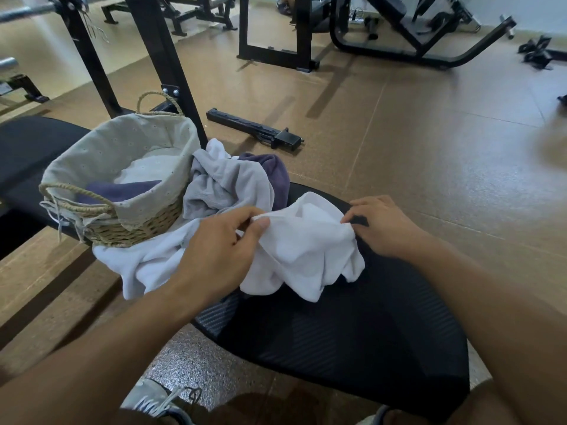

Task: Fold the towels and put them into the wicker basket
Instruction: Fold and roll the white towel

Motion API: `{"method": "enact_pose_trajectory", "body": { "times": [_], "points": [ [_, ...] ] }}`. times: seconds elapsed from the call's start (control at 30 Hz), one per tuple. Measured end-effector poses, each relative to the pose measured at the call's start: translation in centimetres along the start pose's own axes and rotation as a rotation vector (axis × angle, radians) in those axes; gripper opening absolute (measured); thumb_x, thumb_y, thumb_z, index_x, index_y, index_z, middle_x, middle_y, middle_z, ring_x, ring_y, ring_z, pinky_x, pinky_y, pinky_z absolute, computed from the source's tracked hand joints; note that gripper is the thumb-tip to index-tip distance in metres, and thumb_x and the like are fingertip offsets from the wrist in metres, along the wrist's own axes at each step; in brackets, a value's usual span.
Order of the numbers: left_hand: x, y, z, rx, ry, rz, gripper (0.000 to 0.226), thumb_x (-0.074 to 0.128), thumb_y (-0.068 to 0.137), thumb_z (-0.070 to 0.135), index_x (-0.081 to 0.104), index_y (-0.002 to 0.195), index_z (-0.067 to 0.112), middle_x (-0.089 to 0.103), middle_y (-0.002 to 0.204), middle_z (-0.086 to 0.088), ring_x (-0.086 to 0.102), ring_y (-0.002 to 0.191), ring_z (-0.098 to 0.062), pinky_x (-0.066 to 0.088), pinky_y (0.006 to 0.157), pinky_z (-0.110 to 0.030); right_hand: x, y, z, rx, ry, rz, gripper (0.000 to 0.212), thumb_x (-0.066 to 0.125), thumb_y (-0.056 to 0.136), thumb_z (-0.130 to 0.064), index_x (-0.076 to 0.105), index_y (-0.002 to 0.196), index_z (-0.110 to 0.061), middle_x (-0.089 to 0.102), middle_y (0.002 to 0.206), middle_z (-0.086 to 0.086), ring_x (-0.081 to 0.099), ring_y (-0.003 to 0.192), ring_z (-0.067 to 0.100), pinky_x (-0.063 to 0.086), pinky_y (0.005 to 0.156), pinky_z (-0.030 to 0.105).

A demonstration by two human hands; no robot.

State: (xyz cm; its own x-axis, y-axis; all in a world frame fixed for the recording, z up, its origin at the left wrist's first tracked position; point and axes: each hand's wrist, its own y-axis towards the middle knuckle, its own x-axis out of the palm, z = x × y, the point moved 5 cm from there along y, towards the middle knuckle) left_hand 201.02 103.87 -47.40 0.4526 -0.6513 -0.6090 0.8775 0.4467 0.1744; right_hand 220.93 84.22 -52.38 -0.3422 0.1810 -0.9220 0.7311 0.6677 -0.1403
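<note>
A crumpled white towel (306, 250) lies on the black bench pad (352, 332) in front of me. My left hand (221, 250) pinches its upper left edge between thumb and fingers. My right hand (383, 225) pinches the upper right edge. Behind it sits a heap with a grey towel (227, 185), a purple towel (273, 170) and another white towel (147, 265) spilling over the bench's left side. The wicker basket (138, 225), lined with pale cloth, stands at the left on the bench and holds a folded purple towel (122, 191) over a white one.
Black gym machine frames (276, 32) stand on the brown floor behind. A loose black metal bar (254, 130) lies on the floor beyond the bench. A black upright post (171, 72) rises just behind the basket. My shoe (159, 400) shows at the bottom.
</note>
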Motion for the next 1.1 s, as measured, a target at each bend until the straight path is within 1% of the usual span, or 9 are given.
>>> {"method": "enact_pose_trajectory", "body": {
  "times": [0.1,0.23,0.37,0.47,0.6,0.67,0.87,1.0,1.1],
  "points": [
    [-1.4,0.7,-0.4,-0.048,-0.033,0.118,0.016,0.055,0.101,0.028,0.069,0.095,0.031,0.069,0.074,0.01,0.06,0.067,-0.003,0.042,0.056,-0.014,-0.2,0.0,0.0,-0.022,0.008,-0.01,0.011,0.056,0.1,-0.029,0.066,0.103,-0.032,0.058,0.133,-0.009,0.031,0.141,0.024,0.03,0.112,0.041],
    [-2.3,1.6,-1.8,-0.14,-0.087,0.157,0.015,0.058,0.1,0.027,0.07,0.092,0.031,0.074,0.085,0.002,0.064,0.079,-0.012,0.045,0.061,-0.015,0.5,-0.2,-0.5,-0.049,-0.077,-0.098,0.025,0.053,0.102,-0.03,0.061,0.125,-0.034,0.042,0.154,-0.009,0.019,0.149,0.023,0.021,0.119,0.045],
    [-3.0,2.2,-3.3,-0.218,-0.163,0.193,0.013,0.061,0.099,0.029,0.074,0.099,0.025,0.076,0.09,0.001,0.071,0.09,-0.021,0.058,0.084,-0.045,0.3,0.1,0.1,0.012,-0.103,-0.063,0.02,0.049,0.103,-0.042,0.065,0.104,-0.031,0.055,0.142,-0.007,0.027,0.146,0.021,0.027,0.115,0.044],
    [-3.9,2.3,-3.9,-0.251,-0.235,0.258,0.013,0.06,0.1,0.028,0.072,0.094,0.029,0.075,0.091,-0.003,0.069,0.088,-0.019,0.055,0.09,-0.054,-0.7,0.0,0.1,0.007,-0.008,-0.035,0.02,0.054,0.1,-0.044,0.064,0.089,-0.031,0.067,0.113,-0.007,0.056,0.115,0.02,0.045,0.093,0.038],
    [-4.3,2.3,-4.6,-0.339,-0.357,0.302,0.02,0.054,0.103,0.029,0.069,0.09,0.03,0.07,0.09,0.002,0.061,0.089,-0.014,0.052,0.097,-0.055,-2.4,-1.1,-0.4,0.017,0.287,0.052,0.021,0.071,0.091,-0.042,0.069,0.08,-0.024,0.07,0.09,-0.022,0.063,0.08,0.003,0.045,0.072,0.026],
    [-4.3,2.3,-4.7,-0.365,-0.409,0.3,0.021,0.053,0.104,0.028,0.068,0.09,0.03,0.069,0.091,0.004,0.061,0.091,-0.015,0.051,0.097,-0.053,-3.3,-1.9,-0.4,-0.005,0.386,0.087,0.024,0.079,0.084,-0.04,0.069,0.076,-0.02,0.074,0.079,-0.012,0.067,0.074,0.009,0.052,0.069,0.031],
    [-4.4,2.2,-4.5,-0.348,-0.438,0.296,0.019,0.051,0.105,0.029,0.068,0.096,0.027,0.068,0.093,0.005,0.06,0.092,-0.013,0.051,0.093,-0.044,-4.9,-3.0,-0.2,-0.039,0.513,0.17,0.022,0.088,0.072,-0.033,0.07,0.072,-0.02,0.076,0.077,-0.002,0.073,0.08,0.026,0.06,0.082,0.05],
    [-4.4,2.2,-4.2,-0.32,-0.448,0.275,0.021,0.049,0.105,0.03,0.068,0.095,0.028,0.066,0.091,0.008,0.058,0.09,-0.012,0.048,0.084,-0.038,-6.1,-3.4,-0.2,-0.068,0.502,0.171,0.024,0.083,0.078,-0.036,0.074,0.1,-0.038,0.077,0.081,-0.011,0.073,0.081,0.009,0.056,0.082,0.029],
    [-4.4,2.1,-4.1,-0.305,-0.428,0.263,0.026,0.046,0.107,0.031,0.067,0.092,0.029,0.065,0.09,0.006,0.058,0.088,-0.014,0.045,0.079,-0.036,-5.7,-3.8,-0.3,-0.081,0.427,0.043,0.013,0.076,0.076,-0.051,0.075,0.085,-0.041,0.076,0.084,-0.017,0.071,0.079,0.004,0.056,0.08,0.03]
  ]
}}
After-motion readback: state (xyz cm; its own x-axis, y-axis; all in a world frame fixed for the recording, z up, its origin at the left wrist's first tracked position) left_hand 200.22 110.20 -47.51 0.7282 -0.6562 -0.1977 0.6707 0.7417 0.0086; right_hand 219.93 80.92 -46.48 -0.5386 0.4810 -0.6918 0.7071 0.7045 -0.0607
